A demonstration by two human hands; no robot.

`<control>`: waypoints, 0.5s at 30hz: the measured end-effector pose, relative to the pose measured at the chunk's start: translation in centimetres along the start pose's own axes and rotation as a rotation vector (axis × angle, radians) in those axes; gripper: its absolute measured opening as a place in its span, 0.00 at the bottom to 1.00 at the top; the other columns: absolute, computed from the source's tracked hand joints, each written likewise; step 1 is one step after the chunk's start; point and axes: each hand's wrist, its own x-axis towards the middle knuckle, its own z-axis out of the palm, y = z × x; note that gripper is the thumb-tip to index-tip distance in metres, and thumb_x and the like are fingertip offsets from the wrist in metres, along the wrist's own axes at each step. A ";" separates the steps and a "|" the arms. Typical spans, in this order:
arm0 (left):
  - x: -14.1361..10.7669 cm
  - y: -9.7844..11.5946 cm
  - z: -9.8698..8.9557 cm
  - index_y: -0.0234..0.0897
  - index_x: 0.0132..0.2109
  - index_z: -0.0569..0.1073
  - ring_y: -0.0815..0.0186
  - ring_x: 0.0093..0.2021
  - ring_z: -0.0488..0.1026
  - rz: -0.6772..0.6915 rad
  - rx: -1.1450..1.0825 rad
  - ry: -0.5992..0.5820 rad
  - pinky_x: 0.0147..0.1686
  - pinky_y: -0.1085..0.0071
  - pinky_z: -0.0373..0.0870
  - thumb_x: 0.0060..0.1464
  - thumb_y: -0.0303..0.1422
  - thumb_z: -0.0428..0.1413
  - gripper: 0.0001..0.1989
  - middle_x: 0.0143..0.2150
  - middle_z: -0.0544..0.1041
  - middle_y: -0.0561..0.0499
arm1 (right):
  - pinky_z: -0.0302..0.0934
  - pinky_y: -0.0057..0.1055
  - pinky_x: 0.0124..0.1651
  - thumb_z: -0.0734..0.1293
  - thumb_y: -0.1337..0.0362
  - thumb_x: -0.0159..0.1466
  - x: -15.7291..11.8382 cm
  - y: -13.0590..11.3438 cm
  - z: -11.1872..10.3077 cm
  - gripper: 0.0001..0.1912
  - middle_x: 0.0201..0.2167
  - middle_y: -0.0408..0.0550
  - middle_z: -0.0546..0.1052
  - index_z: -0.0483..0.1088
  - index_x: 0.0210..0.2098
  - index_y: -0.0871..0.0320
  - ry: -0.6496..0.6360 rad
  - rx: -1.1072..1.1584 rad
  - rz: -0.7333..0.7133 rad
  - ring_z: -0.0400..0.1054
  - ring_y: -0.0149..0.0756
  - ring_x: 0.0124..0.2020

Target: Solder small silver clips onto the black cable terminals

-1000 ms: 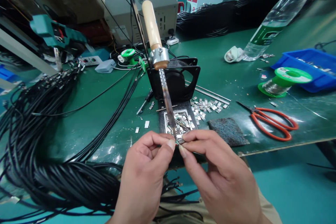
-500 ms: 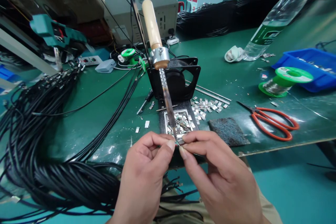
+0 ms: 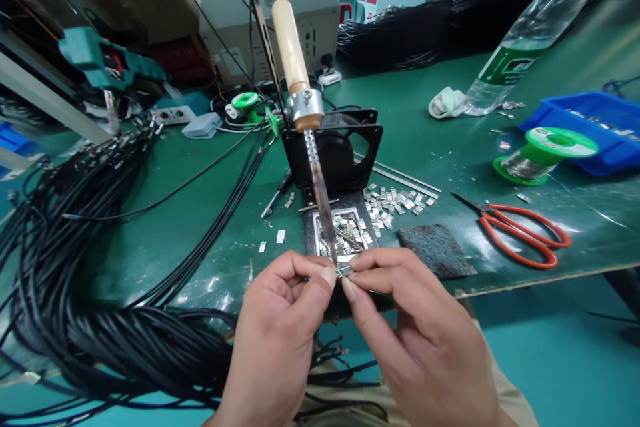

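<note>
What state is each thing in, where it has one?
Left hand, pinched shut; anything held is hidden
Right hand, pinching a small metal piece, partly hidden
Soldering iron, mounted, tip down; heat not visible
Cooling fan, standing upright; spinning unclear
Red-handled scissors, lying flat, blades look closed
Front solder spool, standing on end
Blue bin, open-topped, holding metal parts
Water bottle, standing, top out of frame

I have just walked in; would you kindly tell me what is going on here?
A person pinches a small metal connector in the right hand and what look like thin wire ends in the left hand. Both sit near the tip of a downward-pointing soldering iron; whether they touch it cannot be told. Red-handled scissors lie to the right.
</note>
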 end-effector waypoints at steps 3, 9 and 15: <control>-0.1 0.1 0.0 0.35 0.27 0.75 0.76 0.21 0.52 -0.015 0.004 0.003 0.19 0.79 0.53 0.51 0.33 0.67 0.10 0.23 0.68 0.58 | 0.72 0.19 0.45 0.67 0.73 0.68 0.0 0.1 0.0 0.07 0.39 0.45 0.78 0.74 0.35 0.56 0.004 0.005 0.013 0.76 0.26 0.41; 0.0 0.3 0.3 0.35 0.27 0.72 0.75 0.21 0.49 -0.064 -0.024 -0.014 0.20 0.78 0.51 0.50 0.35 0.67 0.13 0.20 0.62 0.60 | 0.73 0.23 0.44 0.66 0.73 0.68 0.0 0.1 0.0 0.07 0.39 0.46 0.78 0.74 0.35 0.56 -0.005 0.000 0.022 0.77 0.28 0.40; 0.0 0.3 0.4 0.36 0.27 0.71 0.75 0.21 0.49 -0.101 -0.039 -0.014 0.20 0.77 0.49 0.49 0.36 0.67 0.14 0.20 0.61 0.60 | 0.73 0.22 0.45 0.66 0.73 0.68 -0.2 0.0 -0.1 0.07 0.39 0.45 0.78 0.74 0.35 0.56 0.001 0.003 0.020 0.76 0.27 0.40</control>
